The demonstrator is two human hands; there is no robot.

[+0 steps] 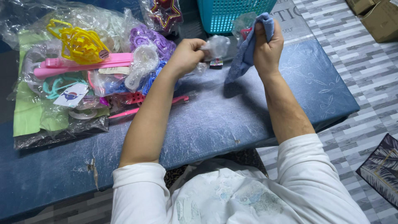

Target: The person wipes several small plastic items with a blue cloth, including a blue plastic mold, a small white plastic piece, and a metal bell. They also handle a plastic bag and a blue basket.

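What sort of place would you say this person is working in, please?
Probably a small home workshop or packing spot: a blue table piled with bagged plastic toys, a teal basket, and cardboard boxes on the tiled floor.

I see a table point(248, 120) running left to right before me. A heap of bagged plastic toys point(87, 66) lies on its far left part. A basket point(232, 14) stands at the far edge, right of the heap. My left hand point(186, 56) and right hand point(267, 45) are raised between them, the right gripping a cloth point(246, 54) that hangs toward the table. Cardboard boxes point(375, 16) sit on the floor point(365, 83), far right.
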